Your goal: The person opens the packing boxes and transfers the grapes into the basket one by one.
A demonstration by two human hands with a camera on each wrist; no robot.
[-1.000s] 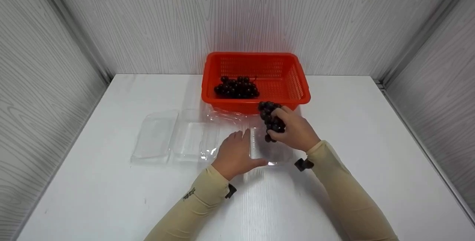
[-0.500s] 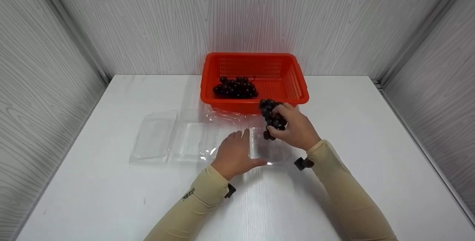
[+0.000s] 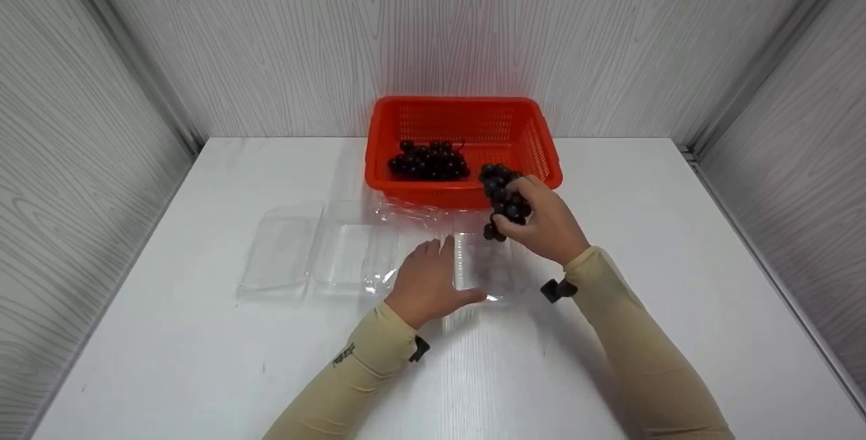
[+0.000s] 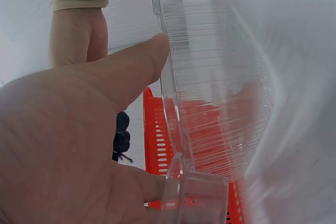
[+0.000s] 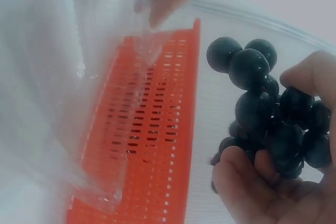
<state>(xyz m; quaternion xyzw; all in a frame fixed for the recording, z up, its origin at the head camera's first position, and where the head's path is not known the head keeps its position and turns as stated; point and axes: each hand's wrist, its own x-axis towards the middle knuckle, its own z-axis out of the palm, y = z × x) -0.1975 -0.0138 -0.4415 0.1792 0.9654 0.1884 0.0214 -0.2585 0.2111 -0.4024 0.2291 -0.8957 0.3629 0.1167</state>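
Observation:
My right hand point(image 3: 548, 223) grips a bunch of dark grapes point(image 3: 496, 184) between thumb and fingers. The bunch overlaps the red basket's front rim in the head view and hangs above a clear plastic clamshell box point(image 3: 490, 271). In the right wrist view the grapes point(image 5: 254, 109) are seen close up, with fingertips point(image 5: 236, 171) curled under them. My left hand point(image 3: 426, 284) rests at that box's left side, fingers extended and thumb spread. In the left wrist view its thumb point(image 4: 149, 59) lies against the rim of the clear box point(image 4: 210, 77).
A red plastic basket point(image 3: 446, 187) stands at the back, against the wall panel, with another bunch of dark grapes point(image 3: 429, 161) in its left part. An opened clear clamshell point(image 3: 345, 254) lies left of my left hand, its flat lid half point(image 3: 281, 250) farther left.
My right hand has lifted the grapes a little up and to the right, away from the clear box and toward the basket. My left hand has stayed put.

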